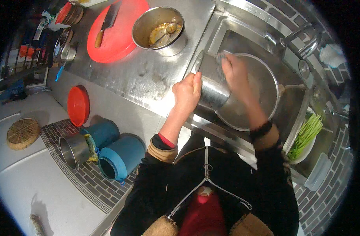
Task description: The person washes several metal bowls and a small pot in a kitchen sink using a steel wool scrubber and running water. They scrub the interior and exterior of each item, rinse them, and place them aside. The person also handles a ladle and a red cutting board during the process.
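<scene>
A stainless steel pot point(213, 85) is tilted on its side over the sink, its mouth turned to the right. My left hand point(190, 90) grips it at the left by the rim or base edge. At the mouth of the pot is my right hand point(237, 73), blurred, its fingers closed around something that looks like a metal scourer, though blur hides its exact form. Beneath both, a large round metal basin point(264, 97) with cloudy water stands in the sink point(289, 98).
On the steel counter point(132, 73) are a red round cutting board point(121, 44) with a cleaver point(110, 17), and a pot point(178, 44) holding a ladle and food remains. A faucet point(303, 38) rises behind the sink. Green stalks point(308, 132) fill a white bowl at right. Blue barrels point(129, 153) stand on the floor.
</scene>
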`<action>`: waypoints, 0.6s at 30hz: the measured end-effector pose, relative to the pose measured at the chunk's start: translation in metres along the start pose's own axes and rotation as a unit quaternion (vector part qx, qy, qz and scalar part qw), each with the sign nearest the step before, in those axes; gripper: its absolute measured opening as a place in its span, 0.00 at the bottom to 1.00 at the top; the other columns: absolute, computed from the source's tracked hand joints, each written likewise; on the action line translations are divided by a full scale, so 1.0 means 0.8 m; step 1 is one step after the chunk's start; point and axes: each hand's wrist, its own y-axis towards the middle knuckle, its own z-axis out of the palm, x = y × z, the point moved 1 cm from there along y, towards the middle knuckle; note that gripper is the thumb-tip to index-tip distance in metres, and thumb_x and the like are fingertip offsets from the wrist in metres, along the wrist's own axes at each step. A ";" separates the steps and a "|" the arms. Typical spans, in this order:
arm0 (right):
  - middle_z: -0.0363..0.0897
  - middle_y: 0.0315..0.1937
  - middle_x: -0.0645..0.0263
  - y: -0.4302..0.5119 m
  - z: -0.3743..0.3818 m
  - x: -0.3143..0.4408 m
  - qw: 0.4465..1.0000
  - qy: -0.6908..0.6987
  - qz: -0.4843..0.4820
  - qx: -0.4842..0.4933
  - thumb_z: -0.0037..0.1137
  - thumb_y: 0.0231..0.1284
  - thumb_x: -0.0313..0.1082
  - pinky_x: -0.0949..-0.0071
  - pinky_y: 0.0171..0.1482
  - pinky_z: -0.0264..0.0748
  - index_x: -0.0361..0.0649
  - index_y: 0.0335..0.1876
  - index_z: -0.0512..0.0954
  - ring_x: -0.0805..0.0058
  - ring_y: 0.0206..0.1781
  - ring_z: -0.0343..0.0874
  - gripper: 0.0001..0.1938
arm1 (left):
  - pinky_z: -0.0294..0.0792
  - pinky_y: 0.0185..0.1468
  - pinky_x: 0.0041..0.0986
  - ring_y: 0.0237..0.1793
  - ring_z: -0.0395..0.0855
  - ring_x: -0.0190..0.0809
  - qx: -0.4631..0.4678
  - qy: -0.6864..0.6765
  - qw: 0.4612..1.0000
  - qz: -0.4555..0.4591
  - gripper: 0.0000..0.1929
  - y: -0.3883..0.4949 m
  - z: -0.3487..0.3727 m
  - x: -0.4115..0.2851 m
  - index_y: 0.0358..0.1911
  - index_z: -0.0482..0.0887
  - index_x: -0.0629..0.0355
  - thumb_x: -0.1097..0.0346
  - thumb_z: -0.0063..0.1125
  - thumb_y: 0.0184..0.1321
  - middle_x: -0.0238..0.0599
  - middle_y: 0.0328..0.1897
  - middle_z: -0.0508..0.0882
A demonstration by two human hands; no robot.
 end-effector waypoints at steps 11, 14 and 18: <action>0.76 0.38 0.51 -0.036 0.019 -0.039 0.999 -0.019 -0.020 -0.031 0.48 0.59 0.32 0.63 0.45 0.69 0.38 0.42 0.76 0.53 0.43 0.75 0.10 | 0.64 0.19 0.38 0.13 0.72 0.54 -0.019 -0.011 0.998 0.063 0.17 -0.008 -0.009 0.009 0.17 0.72 0.58 0.61 0.52 0.65 0.46 0.11 0.72; 0.76 0.29 0.50 -0.055 0.023 -0.024 0.971 -0.046 -0.166 -0.167 0.45 0.60 0.34 0.61 0.37 0.69 0.35 0.39 0.75 0.54 0.33 0.75 0.11 | 0.64 0.20 0.38 0.13 0.73 0.53 0.009 -0.021 0.999 0.032 0.16 -0.008 -0.007 0.013 0.19 0.73 0.57 0.62 0.51 0.65 0.45 0.11 0.72; 0.76 0.39 0.51 -0.019 0.014 -0.054 0.989 0.067 0.135 0.002 0.44 0.61 0.31 0.63 0.45 0.70 0.40 0.49 0.74 0.54 0.42 0.75 0.13 | 0.66 0.21 0.40 0.14 0.75 0.54 0.014 -0.037 0.999 0.026 0.17 -0.008 -0.009 0.012 0.19 0.73 0.56 0.60 0.50 0.65 0.45 0.11 0.73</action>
